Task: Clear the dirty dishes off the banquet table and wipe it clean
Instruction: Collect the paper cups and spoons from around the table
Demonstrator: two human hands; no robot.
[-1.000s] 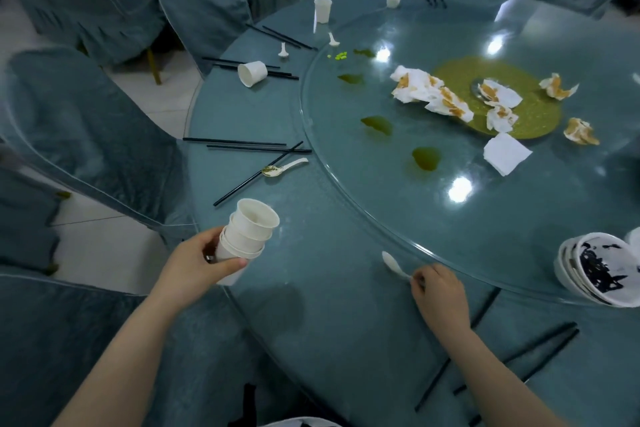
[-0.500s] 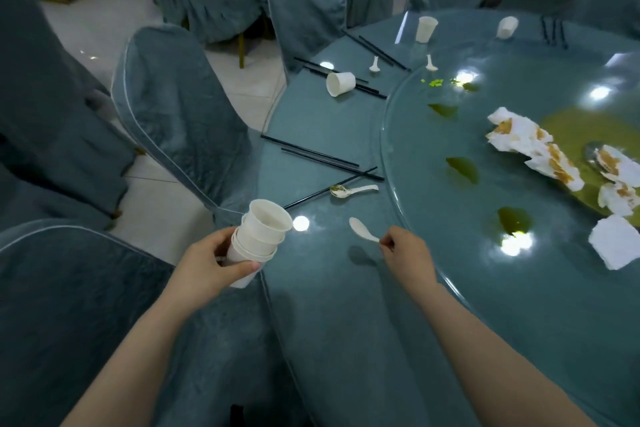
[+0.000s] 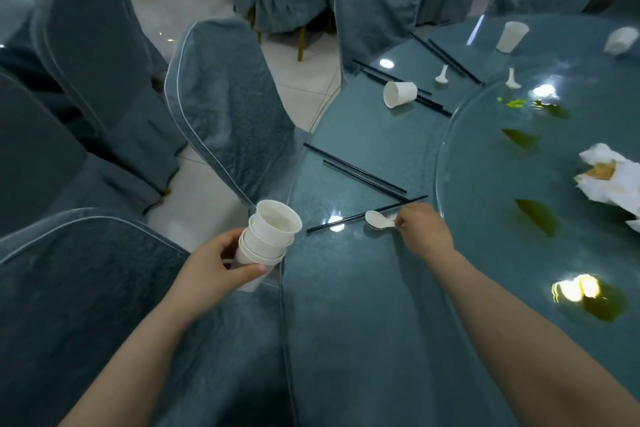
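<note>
Head view shows my right hand (image 3: 424, 230) with its fingers (image 3: 401, 220) curled and pinching the handle of a white spoon (image 3: 377, 219), whose bowl sits low over the table (image 3: 346, 305); I cannot tell whether it touches. A second spoon may lie under it, too blurred to say. My left hand (image 3: 211, 269) wraps the bottom of a stack of paper cups (image 3: 268, 236), tilted out past the table's edge. My grip on the spoon is thin, so a quick lift could let it swing and drop. Just beside it lies a black chopstick (image 3: 367, 213), which my knuckles could knock rolling. The leaning stack could shed its top cup onto the floor. Farther out wait a tipped cup (image 3: 400, 94), more chopsticks (image 3: 356, 172), green spills (image 3: 535, 217) and soiled napkins (image 3: 609, 177).
</note>
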